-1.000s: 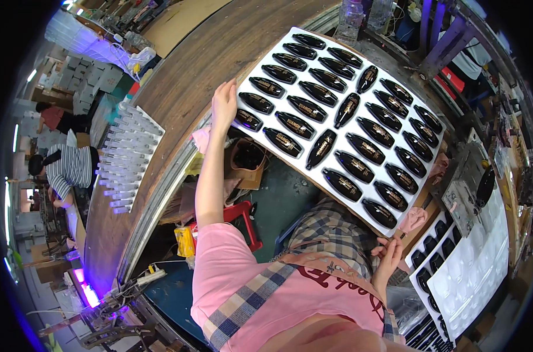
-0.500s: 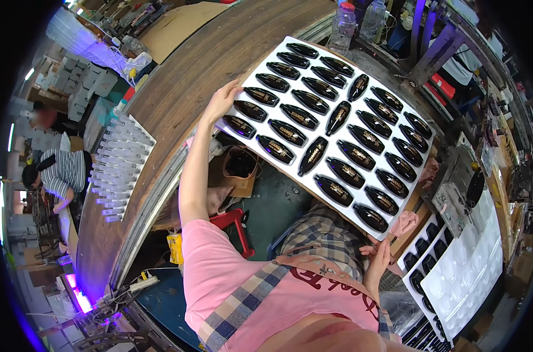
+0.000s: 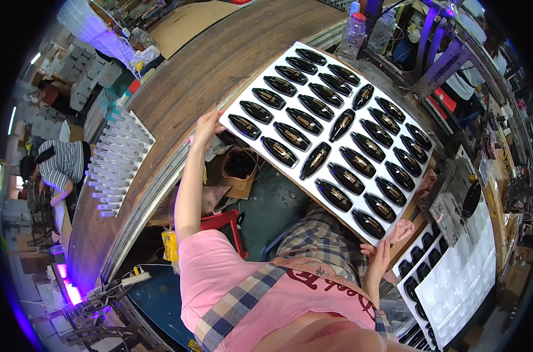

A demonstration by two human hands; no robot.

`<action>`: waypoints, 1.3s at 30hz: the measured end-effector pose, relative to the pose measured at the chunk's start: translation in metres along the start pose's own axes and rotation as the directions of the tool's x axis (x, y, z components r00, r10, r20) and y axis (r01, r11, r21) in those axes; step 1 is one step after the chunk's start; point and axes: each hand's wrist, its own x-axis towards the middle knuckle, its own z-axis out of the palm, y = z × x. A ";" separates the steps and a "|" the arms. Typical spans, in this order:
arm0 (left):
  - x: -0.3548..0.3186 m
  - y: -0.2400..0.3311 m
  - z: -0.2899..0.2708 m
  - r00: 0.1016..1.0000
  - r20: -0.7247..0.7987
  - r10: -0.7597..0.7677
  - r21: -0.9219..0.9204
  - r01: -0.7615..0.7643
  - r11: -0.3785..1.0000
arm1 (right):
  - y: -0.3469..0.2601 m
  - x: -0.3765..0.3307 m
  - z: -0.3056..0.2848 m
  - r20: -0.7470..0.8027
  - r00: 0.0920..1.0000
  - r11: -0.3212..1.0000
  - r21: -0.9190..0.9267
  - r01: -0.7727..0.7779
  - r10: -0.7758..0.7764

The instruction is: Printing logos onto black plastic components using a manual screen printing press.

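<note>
I hold a large white moulded tray filled with several glossy black oval caps set in rows. My left hand grips the tray's left corner. My right hand grips its lower right corner. The tray hangs tilted above my lap and reaches over the edge of a curved wooden conveyor table.
A second white tray, partly filled with black caps, lies at the lower right beside a grey metal machine. A rack of clear tubes sits on the wooden table. Another person bends at far left. Plastic bottles stand behind.
Held in both hands, the tray has shifted up and to the left, further over the wooden table. My left arm has stretched out with it.
</note>
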 end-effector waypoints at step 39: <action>-0.072 -0.007 -0.126 0.976 -0.212 0.047 -0.371 -0.124 0.920 | 0.003 0.082 0.156 0.435 0.900 0.999 0.000 0.043 -0.038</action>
